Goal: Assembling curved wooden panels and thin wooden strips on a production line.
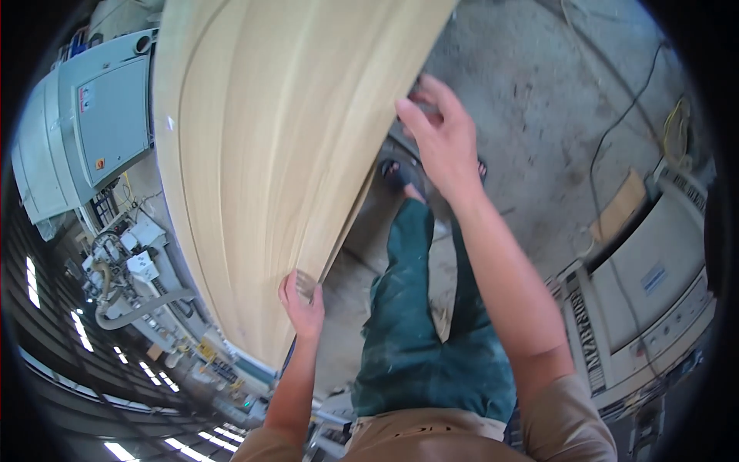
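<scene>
Long pale wooden boards [262, 138] lie side by side and stretch away in front of me, and their right edge shows a narrow dark gap under the top layer. At the near end of that edge, my left hand [304, 304] is bent around a small brownish-grey thing [305, 285], too blurred to name, against the wood. Farther along, my right hand [443, 131] is at the right edge of the boards. Its fingers are curved and apart from the thumb, whose tip is by the edge; part of its fingers is blurred.
A grey-blue machine cabinet [114, 123] stands at the far left, with machinery and a grey hose [146, 308] nearer. A large beige machine [647, 285] is at the right, by a brown flat piece [620, 206]. A black cable [596, 165] crosses the concrete floor [531, 146].
</scene>
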### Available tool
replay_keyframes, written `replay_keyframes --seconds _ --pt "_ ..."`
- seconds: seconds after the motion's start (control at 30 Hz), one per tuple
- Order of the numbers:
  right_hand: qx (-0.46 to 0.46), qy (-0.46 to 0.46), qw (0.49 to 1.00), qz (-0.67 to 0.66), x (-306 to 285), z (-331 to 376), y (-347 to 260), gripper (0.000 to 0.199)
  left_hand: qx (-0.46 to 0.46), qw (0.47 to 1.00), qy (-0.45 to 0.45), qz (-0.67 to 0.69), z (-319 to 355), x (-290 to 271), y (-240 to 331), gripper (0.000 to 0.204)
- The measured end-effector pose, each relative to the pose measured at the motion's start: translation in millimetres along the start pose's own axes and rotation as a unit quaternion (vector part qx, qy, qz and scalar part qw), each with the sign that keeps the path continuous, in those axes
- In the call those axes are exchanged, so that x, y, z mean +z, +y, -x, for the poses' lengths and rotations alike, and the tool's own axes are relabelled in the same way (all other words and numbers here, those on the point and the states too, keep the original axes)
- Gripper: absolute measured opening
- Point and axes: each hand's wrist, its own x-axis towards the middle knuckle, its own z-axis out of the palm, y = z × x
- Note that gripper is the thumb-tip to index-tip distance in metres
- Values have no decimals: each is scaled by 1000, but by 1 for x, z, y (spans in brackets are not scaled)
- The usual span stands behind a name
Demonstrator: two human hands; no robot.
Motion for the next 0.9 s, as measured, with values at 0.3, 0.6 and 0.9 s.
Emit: replay_keyframes --seconds 0.3,0.6,0.9 --pt "60 7 990 127 -61 8 -46 51 -54 994 -20 90 -31 -48 16 84" --pt "99 51 962 251 -60 4 -106 48 11 980 126 153 -225 -73 50 68" --pt "200 12 910 364 -88 -78 -96 42 129 958 202 158 -459 -105 140 67"
